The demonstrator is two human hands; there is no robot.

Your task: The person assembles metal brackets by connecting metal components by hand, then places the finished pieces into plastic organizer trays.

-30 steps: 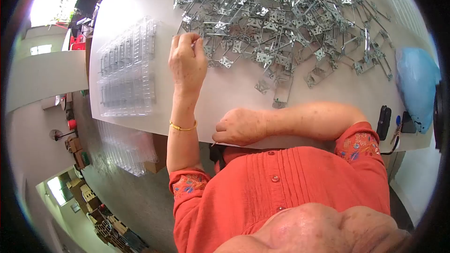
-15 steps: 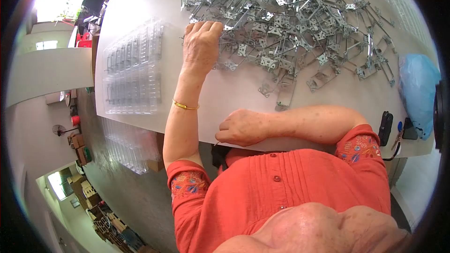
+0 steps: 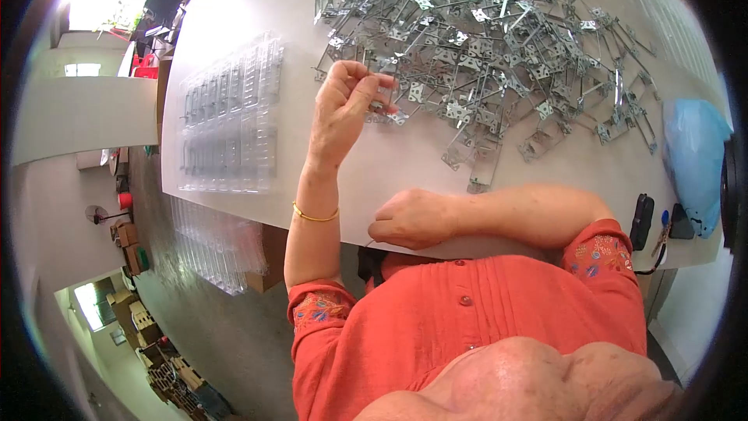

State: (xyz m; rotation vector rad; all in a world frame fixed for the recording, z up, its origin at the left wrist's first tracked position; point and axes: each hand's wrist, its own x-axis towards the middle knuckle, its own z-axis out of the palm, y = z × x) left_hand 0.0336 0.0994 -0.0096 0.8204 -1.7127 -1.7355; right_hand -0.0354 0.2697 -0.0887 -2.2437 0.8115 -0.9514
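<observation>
A large heap of thin silvery metal brackets [image 3: 475,54], with rods and punched end plates, covers the far part of the white table [image 3: 389,156]. At the heap's near left edge my left hand [image 3: 343,113], with a yellow bangle on its wrist, has thumb and fingers closed around a metal bracket [image 3: 382,100], which the fingers partly cover. My right hand [image 3: 413,218] rests at the table's near edge with its fingers curled in. A thin tip shows below those fingers; what it belongs to is hidden.
Clear plastic trays [image 3: 230,117] lie on the table at the left, with more trays [image 3: 218,245] below the edge. On the right are a blue plastic bag [image 3: 693,160], a black case [image 3: 641,222] and a dark phone-like object [image 3: 682,222].
My left hand has turned from back-up to thumb side showing and moved slightly right and nearer, with a bracket now visible at its fingers. My right hand stays at the table edge.
</observation>
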